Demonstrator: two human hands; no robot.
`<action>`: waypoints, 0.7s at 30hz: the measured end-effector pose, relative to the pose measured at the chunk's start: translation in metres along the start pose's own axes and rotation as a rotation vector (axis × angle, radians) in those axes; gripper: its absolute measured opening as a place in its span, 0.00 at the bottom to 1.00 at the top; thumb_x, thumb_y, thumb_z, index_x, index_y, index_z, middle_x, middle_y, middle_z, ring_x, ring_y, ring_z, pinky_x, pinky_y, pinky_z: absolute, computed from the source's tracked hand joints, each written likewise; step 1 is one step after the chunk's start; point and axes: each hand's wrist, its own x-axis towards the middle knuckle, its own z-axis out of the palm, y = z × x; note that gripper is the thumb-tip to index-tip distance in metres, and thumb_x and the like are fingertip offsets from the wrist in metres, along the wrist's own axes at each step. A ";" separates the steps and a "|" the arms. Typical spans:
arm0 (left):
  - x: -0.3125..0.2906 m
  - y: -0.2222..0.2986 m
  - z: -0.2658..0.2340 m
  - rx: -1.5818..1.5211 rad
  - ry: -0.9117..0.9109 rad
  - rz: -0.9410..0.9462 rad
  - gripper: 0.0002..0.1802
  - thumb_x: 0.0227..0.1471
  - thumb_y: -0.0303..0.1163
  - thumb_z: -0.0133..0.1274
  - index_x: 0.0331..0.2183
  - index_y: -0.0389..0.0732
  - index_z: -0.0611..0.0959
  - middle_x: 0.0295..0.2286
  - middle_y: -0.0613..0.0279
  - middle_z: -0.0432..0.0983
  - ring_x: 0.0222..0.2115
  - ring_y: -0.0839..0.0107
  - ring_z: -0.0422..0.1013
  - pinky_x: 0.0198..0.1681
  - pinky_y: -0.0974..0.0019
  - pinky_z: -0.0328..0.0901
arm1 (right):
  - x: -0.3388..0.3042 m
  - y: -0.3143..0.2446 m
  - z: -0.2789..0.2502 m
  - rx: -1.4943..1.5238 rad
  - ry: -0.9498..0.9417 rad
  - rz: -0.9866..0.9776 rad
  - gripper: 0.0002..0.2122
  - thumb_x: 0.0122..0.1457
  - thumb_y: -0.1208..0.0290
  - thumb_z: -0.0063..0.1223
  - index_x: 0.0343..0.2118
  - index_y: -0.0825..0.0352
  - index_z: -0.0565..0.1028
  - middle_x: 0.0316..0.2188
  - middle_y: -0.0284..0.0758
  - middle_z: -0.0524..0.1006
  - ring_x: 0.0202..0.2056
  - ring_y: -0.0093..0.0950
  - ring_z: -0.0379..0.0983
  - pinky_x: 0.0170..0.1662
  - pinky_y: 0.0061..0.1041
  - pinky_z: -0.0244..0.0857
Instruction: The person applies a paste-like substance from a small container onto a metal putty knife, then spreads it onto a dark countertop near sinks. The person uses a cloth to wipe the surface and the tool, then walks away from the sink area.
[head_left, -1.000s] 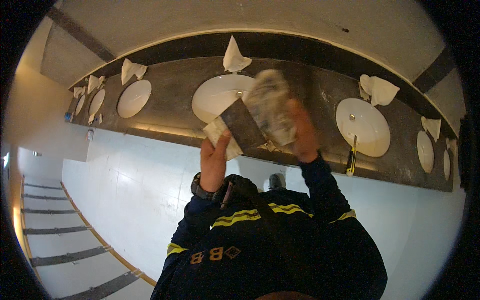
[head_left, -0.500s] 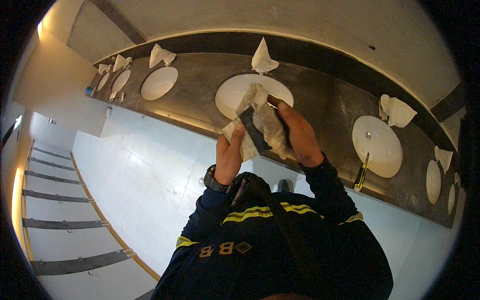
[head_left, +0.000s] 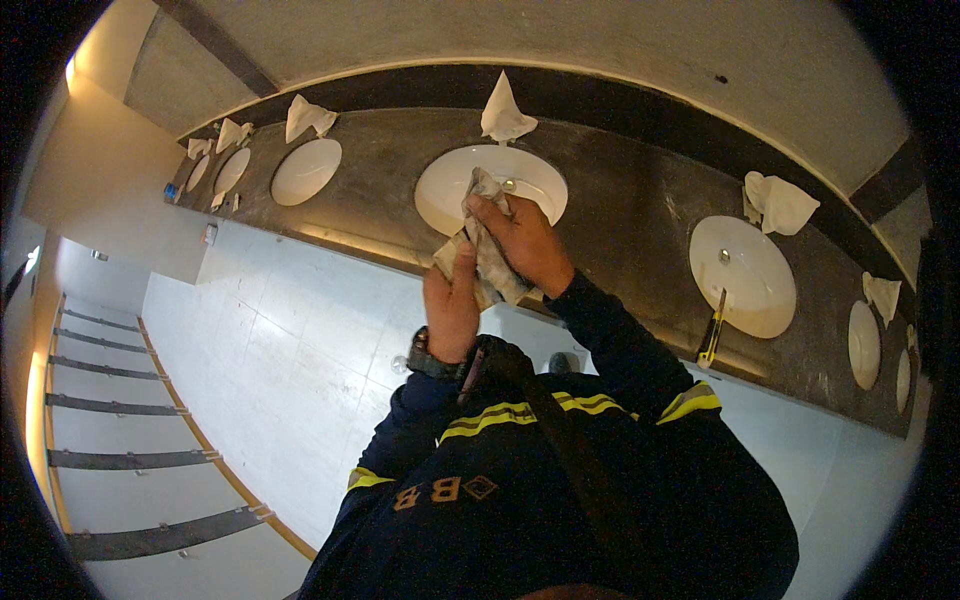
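A stained, off-white rag (head_left: 496, 275) is bunched between my two hands, over the front edge of the dark countertop and the near rim of a white oval sink (head_left: 440, 185). My left hand (head_left: 450, 312) grips its lower left part, the thumb lying on top. My right hand (head_left: 532, 243) is closed on the upper part, thumb and fingers pinching the folded cloth. The dark grey piece seen on the rag earlier is hidden now. Off to the right, a yellow and black utility knife (head_left: 712, 335) lies with its tip over another sink (head_left: 745, 275).
More oval sinks, such as one (head_left: 306, 172) at the left, are set in the long dark countertop (head_left: 620, 200). White wrapping (head_left: 507, 115) covers the fixture behind the middle sink, and similar wraps stand behind others. Pale tiled floor (head_left: 300, 310) and a row of stall partitions (head_left: 130, 460) lie left.
My right hand has moved left and across the rag, folding its upper part over toward my left hand. The dark grey piece has gone out of sight.
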 end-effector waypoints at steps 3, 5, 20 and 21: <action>-0.002 0.019 -0.016 -0.244 -0.106 -0.173 0.14 0.59 0.35 0.44 0.38 0.33 0.75 0.30 0.63 0.74 0.31 0.78 0.69 0.34 0.73 0.65 | -0.013 0.006 0.000 0.094 -0.082 0.040 0.17 0.57 0.59 0.50 0.38 0.72 0.74 0.30 0.34 0.76 0.31 0.22 0.72 0.36 0.22 0.66; -0.005 0.030 -0.019 -0.290 -0.137 -0.270 0.14 0.59 0.34 0.44 0.39 0.33 0.75 0.31 0.63 0.74 0.31 0.78 0.69 0.35 0.73 0.65 | -0.024 0.011 -0.001 0.189 -0.118 0.084 0.20 0.55 0.56 0.52 0.37 0.73 0.74 0.32 0.36 0.77 0.33 0.24 0.72 0.37 0.28 0.66; -0.020 0.028 -0.019 -0.160 -0.078 -0.161 0.17 0.59 0.37 0.43 0.38 0.31 0.75 0.31 0.62 0.74 0.30 0.78 0.69 0.32 0.74 0.65 | -0.023 -0.009 -0.012 -0.147 -0.094 -0.330 0.18 0.55 0.57 0.52 0.32 0.73 0.74 0.25 0.45 0.77 0.27 0.39 0.75 0.34 0.34 0.66; -0.019 0.033 -0.020 -0.176 -0.091 -0.187 0.17 0.59 0.37 0.43 0.38 0.31 0.75 0.30 0.62 0.74 0.30 0.78 0.69 0.32 0.73 0.65 | -0.024 -0.005 -0.011 -0.062 -0.125 -0.227 0.18 0.54 0.57 0.52 0.33 0.72 0.74 0.27 0.45 0.77 0.28 0.39 0.74 0.35 0.34 0.66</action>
